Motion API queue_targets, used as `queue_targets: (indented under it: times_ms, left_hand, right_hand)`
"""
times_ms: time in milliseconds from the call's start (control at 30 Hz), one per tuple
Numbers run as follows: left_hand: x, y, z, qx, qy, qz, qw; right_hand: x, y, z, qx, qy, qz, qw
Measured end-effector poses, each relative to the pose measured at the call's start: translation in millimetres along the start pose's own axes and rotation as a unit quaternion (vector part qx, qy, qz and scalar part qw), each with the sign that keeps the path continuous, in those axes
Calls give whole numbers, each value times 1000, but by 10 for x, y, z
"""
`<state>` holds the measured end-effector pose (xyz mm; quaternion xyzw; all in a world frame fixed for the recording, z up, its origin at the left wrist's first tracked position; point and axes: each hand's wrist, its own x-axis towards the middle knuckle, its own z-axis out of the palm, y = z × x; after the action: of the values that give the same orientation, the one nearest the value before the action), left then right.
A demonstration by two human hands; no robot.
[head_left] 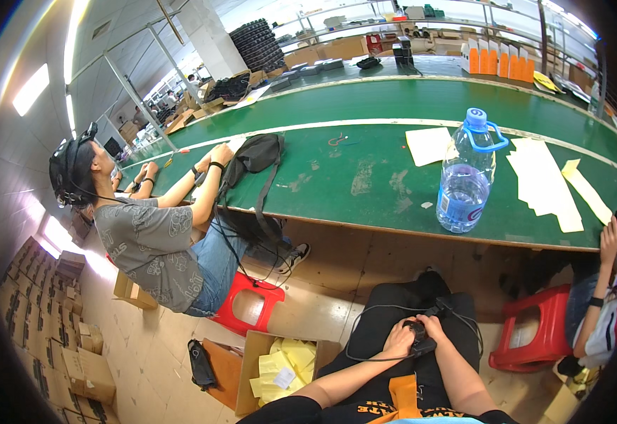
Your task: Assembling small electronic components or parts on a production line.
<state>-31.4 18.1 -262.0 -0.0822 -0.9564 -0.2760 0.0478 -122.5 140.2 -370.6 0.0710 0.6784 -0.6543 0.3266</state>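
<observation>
Both my hands rest over my lap, close together. A small black corded device (422, 345) sits between them, its exact kind hidden by the fingers and its dark colour. My left hand (399, 339) curls round it from the left. From the right, my right hand (432, 327) closes on its upper part. A black cable (354, 332) loops out to both sides of the device across my dark trousers.
The green table (337, 177) lies ahead, bearing a large water bottle (465, 177), yellow paper sheets (538, 180) and a black bag (255, 155). A co-worker (153, 240) sits left, another person's hand (609, 240) touches the table's right end. An open carton (255, 353) and red stools (535, 328) flank me.
</observation>
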Motion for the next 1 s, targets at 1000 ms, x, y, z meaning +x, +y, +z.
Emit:
queue_targets:
  times_ms: [1000]
  left_hand:
    - [22, 48, -60, 10, -15, -8, 1000]
  right_hand:
    - [-151, -228, 5, -20, -25, 15, 999]
